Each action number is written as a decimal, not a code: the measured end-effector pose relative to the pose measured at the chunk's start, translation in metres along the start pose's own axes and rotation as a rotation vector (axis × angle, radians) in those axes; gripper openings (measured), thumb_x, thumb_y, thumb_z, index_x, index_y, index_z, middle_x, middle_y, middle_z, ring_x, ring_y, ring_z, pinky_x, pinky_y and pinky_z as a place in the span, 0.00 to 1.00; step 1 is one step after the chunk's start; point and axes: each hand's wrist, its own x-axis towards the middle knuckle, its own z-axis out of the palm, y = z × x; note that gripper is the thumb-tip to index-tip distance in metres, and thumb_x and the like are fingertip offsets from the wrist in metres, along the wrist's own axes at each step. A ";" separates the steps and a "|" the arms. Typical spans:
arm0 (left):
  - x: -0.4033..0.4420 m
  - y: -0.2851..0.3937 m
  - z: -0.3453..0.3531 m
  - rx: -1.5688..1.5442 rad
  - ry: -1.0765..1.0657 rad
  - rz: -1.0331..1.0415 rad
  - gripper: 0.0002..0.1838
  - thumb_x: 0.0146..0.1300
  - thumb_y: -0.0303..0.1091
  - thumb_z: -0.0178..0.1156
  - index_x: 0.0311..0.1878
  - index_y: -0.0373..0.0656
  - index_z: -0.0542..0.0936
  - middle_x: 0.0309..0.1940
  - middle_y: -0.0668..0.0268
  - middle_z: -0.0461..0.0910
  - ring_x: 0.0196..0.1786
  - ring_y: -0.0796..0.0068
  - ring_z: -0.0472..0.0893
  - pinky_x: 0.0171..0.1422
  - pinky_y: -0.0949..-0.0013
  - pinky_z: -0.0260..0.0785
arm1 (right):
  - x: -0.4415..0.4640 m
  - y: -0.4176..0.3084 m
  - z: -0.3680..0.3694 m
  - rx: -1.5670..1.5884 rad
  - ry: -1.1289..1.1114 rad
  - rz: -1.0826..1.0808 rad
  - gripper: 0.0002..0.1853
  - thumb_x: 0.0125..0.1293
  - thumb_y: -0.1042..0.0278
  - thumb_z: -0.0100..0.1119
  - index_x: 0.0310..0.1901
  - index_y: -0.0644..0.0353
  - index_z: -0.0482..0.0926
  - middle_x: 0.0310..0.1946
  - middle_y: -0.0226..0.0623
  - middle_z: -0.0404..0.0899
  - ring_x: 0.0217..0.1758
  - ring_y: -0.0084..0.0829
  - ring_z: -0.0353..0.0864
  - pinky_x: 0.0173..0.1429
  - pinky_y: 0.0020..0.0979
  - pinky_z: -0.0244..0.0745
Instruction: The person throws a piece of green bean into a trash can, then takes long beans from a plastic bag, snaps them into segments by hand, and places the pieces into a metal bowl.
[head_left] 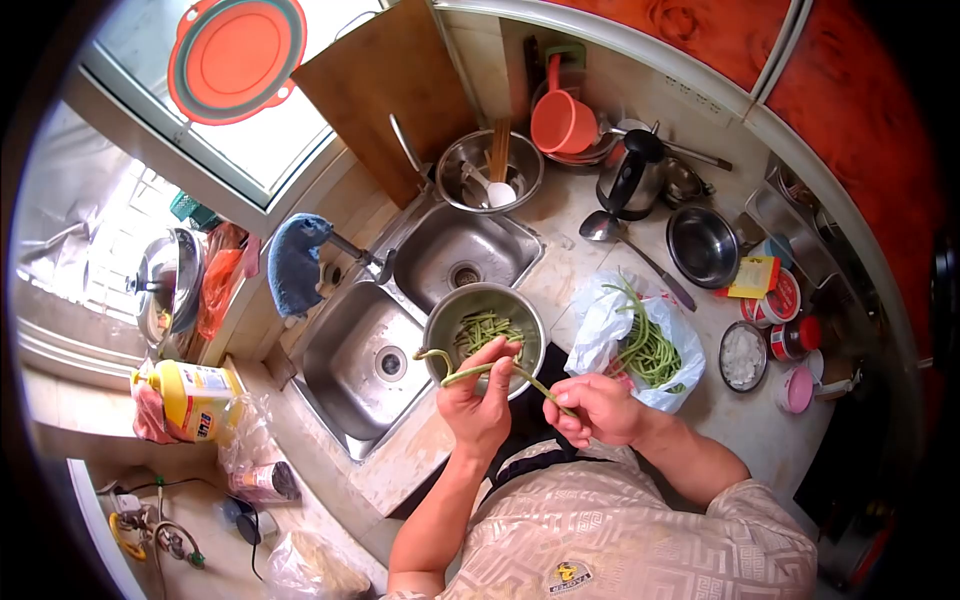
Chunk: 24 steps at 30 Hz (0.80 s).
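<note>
A long green bean (470, 373) is stretched between my two hands, just over the near rim of a steel bowl (437, 330). My left hand (478, 405) grips the bean near its middle, and one curled end sticks out to the left. Between the thumb and fingers of my right hand (592, 408) is the other end. Short pieces of green bean (487, 332) lie inside the bowl. To the right of the bowl, a white plastic bag (592, 328) stands open with a bundle of whole long beans (650, 350) in it.
A double steel sink (345, 340) lies left of the bowl, its faucet (375, 265) draped with a blue cloth (298, 265). Behind are a steel basin (455, 160), a kettle (630, 180) and a ladle (640, 250). Jars (795, 338) and a black bowl (703, 245) stand at the right.
</note>
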 end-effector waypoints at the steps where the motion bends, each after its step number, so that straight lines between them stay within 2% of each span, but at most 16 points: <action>1: -0.002 -0.002 -0.004 -0.003 0.005 0.011 0.06 0.64 0.25 0.61 0.43 0.34 0.82 0.35 0.61 0.85 0.37 0.76 0.82 0.44 0.74 0.75 | 0.005 0.003 0.001 0.086 0.014 -0.002 0.12 0.67 0.67 0.41 0.32 0.64 0.72 0.17 0.28 0.64 0.16 0.19 0.60 0.21 0.23 0.60; 4: -0.010 -0.007 -0.015 -0.003 0.036 0.067 0.06 0.65 0.24 0.60 0.42 0.33 0.82 0.34 0.60 0.84 0.37 0.76 0.81 0.42 0.76 0.75 | 0.024 0.018 0.001 0.298 0.078 -0.043 0.12 0.67 0.66 0.41 0.26 0.59 0.68 0.16 0.24 0.59 0.15 0.17 0.56 0.19 0.22 0.54; 7: -0.024 -0.021 -0.017 -0.013 0.128 0.114 0.08 0.66 0.26 0.59 0.44 0.31 0.80 0.35 0.56 0.84 0.38 0.71 0.83 0.41 0.72 0.78 | 0.042 0.023 0.009 0.370 0.211 -0.185 0.10 0.66 0.67 0.42 0.27 0.58 0.68 0.16 0.24 0.58 0.15 0.17 0.56 0.18 0.22 0.54; 8: -0.027 -0.019 -0.016 0.019 0.166 0.174 0.07 0.66 0.25 0.59 0.43 0.31 0.80 0.35 0.56 0.84 0.36 0.72 0.83 0.39 0.72 0.77 | 0.047 0.026 0.009 0.370 0.203 -0.200 0.12 0.66 0.67 0.42 0.25 0.59 0.69 0.15 0.26 0.62 0.16 0.18 0.59 0.20 0.24 0.57; 11: -0.024 -0.006 -0.024 -0.017 0.305 0.097 0.07 0.65 0.23 0.59 0.43 0.30 0.81 0.33 0.57 0.84 0.33 0.75 0.82 0.39 0.76 0.76 | 0.054 0.039 0.012 -0.706 0.286 -0.514 0.15 0.65 0.66 0.43 0.22 0.62 0.69 0.15 0.28 0.66 0.18 0.20 0.62 0.24 0.27 0.60; 12: -0.020 -0.006 -0.030 0.004 0.283 0.028 0.07 0.66 0.25 0.60 0.42 0.30 0.81 0.31 0.58 0.84 0.28 0.79 0.79 0.34 0.78 0.74 | 0.053 0.039 0.014 -0.721 0.170 -0.438 0.16 0.64 0.67 0.44 0.19 0.64 0.69 0.15 0.29 0.66 0.20 0.21 0.63 0.26 0.29 0.62; 13: -0.021 -0.009 -0.035 0.002 0.266 -0.033 0.07 0.66 0.25 0.60 0.42 0.30 0.81 0.30 0.59 0.84 0.27 0.80 0.78 0.33 0.79 0.72 | 0.049 0.035 0.016 -0.902 0.067 -0.328 0.15 0.62 0.70 0.46 0.18 0.64 0.68 0.14 0.29 0.64 0.20 0.20 0.62 0.26 0.29 0.62; 15: -0.026 -0.021 -0.046 -0.006 0.227 -0.150 0.07 0.66 0.26 0.60 0.41 0.32 0.81 0.29 0.61 0.84 0.25 0.83 0.76 0.29 0.80 0.69 | 0.046 0.022 0.018 -0.873 -0.084 -0.144 0.13 0.62 0.71 0.45 0.19 0.62 0.69 0.14 0.24 0.63 0.20 0.17 0.60 0.26 0.27 0.60; 16: -0.028 -0.025 -0.049 0.006 0.245 -0.171 0.08 0.67 0.30 0.61 0.40 0.33 0.82 0.29 0.62 0.84 0.24 0.85 0.74 0.28 0.81 0.64 | 0.044 0.019 0.020 -0.861 -0.137 -0.156 0.13 0.61 0.72 0.45 0.19 0.62 0.70 0.14 0.24 0.64 0.20 0.17 0.60 0.26 0.27 0.60; 19: -0.023 -0.032 -0.064 -0.100 0.386 -0.345 0.10 0.67 0.34 0.60 0.40 0.34 0.82 0.28 0.63 0.83 0.27 0.85 0.75 0.32 0.81 0.66 | 0.032 0.016 0.026 -0.833 -0.308 -0.243 0.13 0.62 0.73 0.44 0.21 0.62 0.74 0.13 0.23 0.67 0.19 0.17 0.63 0.26 0.24 0.61; 21: -0.020 -0.031 -0.072 -0.109 0.362 -0.310 0.12 0.67 0.36 0.60 0.40 0.34 0.82 0.29 0.63 0.83 0.29 0.83 0.76 0.35 0.80 0.67 | 0.026 0.015 0.037 -0.624 -0.098 -0.218 0.13 0.66 0.71 0.43 0.27 0.63 0.76 0.15 0.26 0.70 0.19 0.19 0.66 0.27 0.23 0.66; 23: -0.022 -0.025 -0.072 -0.087 0.333 -0.271 0.11 0.67 0.35 0.60 0.40 0.34 0.82 0.30 0.62 0.83 0.29 0.82 0.76 0.35 0.79 0.68 | 0.051 0.022 0.023 -0.351 0.119 -0.194 0.12 0.70 0.69 0.42 0.37 0.64 0.76 0.21 0.30 0.73 0.22 0.21 0.70 0.28 0.25 0.70; 24: -0.024 -0.022 -0.068 -0.089 0.325 -0.244 0.11 0.67 0.34 0.60 0.41 0.33 0.82 0.31 0.62 0.83 0.29 0.80 0.77 0.36 0.77 0.69 | 0.060 0.023 0.020 -0.203 0.139 -0.133 0.11 0.72 0.69 0.41 0.42 0.63 0.75 0.26 0.32 0.74 0.25 0.21 0.72 0.29 0.25 0.71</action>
